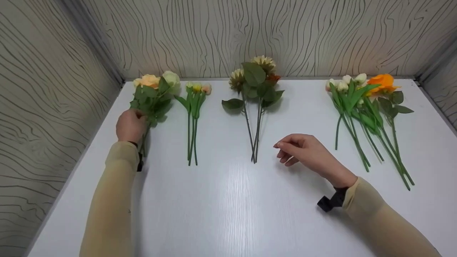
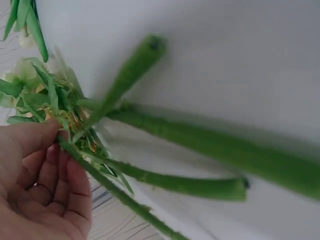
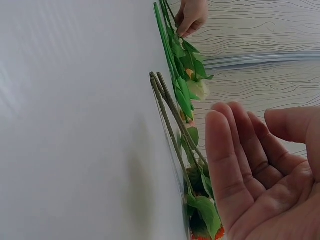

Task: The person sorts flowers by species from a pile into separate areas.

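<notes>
At the far left of the table, my left hand (image 1: 131, 125) is at the upper stems of a bunch of peach and pale green roses (image 1: 151, 93). The left wrist view shows its thumb and forefinger pinching a thin green stem (image 2: 112, 189), while other cut stems (image 2: 200, 185) of the bunch point toward the camera. Over the table right of centre hovers my right hand (image 1: 303, 151), fingers loosely bent and holding nothing. Nearest to it lie the bare stems of a bunch of cream and rust-orange flowers (image 1: 254, 75) with dark leaves.
Between the roses and the middle bunch lie a few small tulips (image 1: 194, 103). On the right are white tulips (image 1: 348, 92) and a big orange flower (image 1: 382, 84), their stems slanting toward the front. A wood-patterned wall (image 1: 228, 39) rises behind the white table (image 1: 228, 210).
</notes>
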### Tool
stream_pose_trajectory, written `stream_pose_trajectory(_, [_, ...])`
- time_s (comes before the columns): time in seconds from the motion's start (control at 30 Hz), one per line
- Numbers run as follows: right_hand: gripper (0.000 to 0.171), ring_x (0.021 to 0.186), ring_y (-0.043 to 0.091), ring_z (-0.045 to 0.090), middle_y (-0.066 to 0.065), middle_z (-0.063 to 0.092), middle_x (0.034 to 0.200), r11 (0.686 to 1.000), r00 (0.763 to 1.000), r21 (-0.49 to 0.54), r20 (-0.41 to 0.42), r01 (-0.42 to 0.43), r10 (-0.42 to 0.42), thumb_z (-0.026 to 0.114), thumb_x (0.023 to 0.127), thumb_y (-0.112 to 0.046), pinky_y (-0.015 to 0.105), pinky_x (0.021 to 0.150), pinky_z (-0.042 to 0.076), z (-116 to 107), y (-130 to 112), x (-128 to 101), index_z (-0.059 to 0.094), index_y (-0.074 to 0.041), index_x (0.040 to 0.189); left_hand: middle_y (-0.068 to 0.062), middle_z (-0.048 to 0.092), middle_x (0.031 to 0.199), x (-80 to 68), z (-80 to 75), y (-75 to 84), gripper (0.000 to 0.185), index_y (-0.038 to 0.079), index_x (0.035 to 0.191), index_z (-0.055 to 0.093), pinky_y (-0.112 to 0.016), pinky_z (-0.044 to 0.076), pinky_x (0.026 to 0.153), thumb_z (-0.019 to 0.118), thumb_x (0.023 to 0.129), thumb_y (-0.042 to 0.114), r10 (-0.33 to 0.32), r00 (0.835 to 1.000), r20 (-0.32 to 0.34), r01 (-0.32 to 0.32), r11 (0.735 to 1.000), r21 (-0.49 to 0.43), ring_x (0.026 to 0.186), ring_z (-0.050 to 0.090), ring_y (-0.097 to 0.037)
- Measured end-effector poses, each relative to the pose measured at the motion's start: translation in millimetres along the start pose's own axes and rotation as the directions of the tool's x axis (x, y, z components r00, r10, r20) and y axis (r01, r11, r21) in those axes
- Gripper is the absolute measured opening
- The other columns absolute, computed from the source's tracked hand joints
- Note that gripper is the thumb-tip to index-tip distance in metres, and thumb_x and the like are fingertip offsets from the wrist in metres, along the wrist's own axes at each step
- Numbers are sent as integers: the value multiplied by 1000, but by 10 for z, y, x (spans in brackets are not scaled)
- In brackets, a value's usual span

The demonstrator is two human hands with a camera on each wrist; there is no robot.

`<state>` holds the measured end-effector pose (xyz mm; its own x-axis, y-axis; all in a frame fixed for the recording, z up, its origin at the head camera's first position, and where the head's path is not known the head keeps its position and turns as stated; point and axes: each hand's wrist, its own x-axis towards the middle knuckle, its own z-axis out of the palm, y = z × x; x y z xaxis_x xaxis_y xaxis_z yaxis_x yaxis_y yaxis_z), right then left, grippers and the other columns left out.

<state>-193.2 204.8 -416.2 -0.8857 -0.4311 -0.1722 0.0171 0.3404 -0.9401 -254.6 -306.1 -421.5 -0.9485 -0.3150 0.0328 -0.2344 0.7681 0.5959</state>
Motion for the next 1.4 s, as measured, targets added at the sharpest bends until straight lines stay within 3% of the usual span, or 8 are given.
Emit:
stream_pose_trajectory(0.1, [40, 91, 31, 71, 23, 70, 103, 1000, 1000, -1, -3, 3, -3, 65, 103, -32, 39, 79, 61, -4, 3, 2, 68, 4, 120, -23, 64, 116, 1, -22, 64, 27, -6, 121, 65, -54, 49, 91, 52, 106, 13, 37, 998, -43, -39, 998, -47, 107, 60, -38])
stream_pose_trajectory(0.2, [40, 92, 31, 71, 22, 70, 102, 1000, 1000, 1, -4, 3, -3, 65, 103, -32, 40, 79, 61, -9, 7, -1, 68, 4, 120, -23, 63, 120, 7, -63, 103, 29, -4, 125, 63, -51, 49, 91, 51, 107, 14, 35, 996, -87, -44, 993, -107, 108, 59, -37])
stream_pose_trajectory(0.47, [41, 92, 32, 71, 24, 70, 104, 1000, 1000, 6, 1, -6, 6, 66, 102, -34, 40, 79, 61, 13, 29, 14, 68, 3, 120, -22, 61, 122, 24, -101, -23, 32, -3, 130, 61, -46, 50, 89, 48, 108, 15, -111, 981, -160, 83, 982, -171, 106, 59, -33])
stream_pose_trajectory(0.6, [40, 92, 32, 70, 25, 69, 104, 1000, 1000, -2, 9, -3, 3, 66, 102, -34, 40, 78, 61, 29, 35, 20, 69, 2, 120, -22, 62, 121, 23, -78, -65, 30, -3, 128, 62, -45, 50, 89, 50, 107, 15, -146, 972, -184, 109, 975, -196, 106, 59, -33])
stream_pose_trajectory(0.9, [43, 92, 32, 70, 26, 69, 104, 1000, 1000, -3, -6, -7, 7, 66, 102, -37, 40, 78, 61, 4, 38, 9, 69, 2, 119, -26, 60, 133, 70, -44, -78, 38, -7, 132, 61, -53, 46, 102, 45, 101, 7, -142, 988, -59, 132, 980, -151, 123, 56, -41])
stream_pose_trajectory(1.2, [42, 92, 32, 70, 24, 70, 103, 1000, 1000, -11, 4, -1, 1, 65, 102, -36, 39, 78, 61, 1, 25, 5, 69, 2, 120, -28, 59, 132, 55, -45, -90, 39, -9, 133, 60, -53, 48, 99, 47, 100, 7, -110, 993, 34, 113, 988, -103, 118, 56, -41])
stream_pose_trajectory(1.4, [42, 91, 32, 70, 21, 70, 101, 1000, 1000, -14, 3, -1, 1, 65, 102, -36, 39, 78, 62, 2, 27, 9, 69, 2, 120, -27, 60, 130, 51, -44, -97, 39, -8, 134, 60, -52, 50, 94, 48, 101, 9, -112, 992, 51, 117, 987, -106, 112, 58, -39])
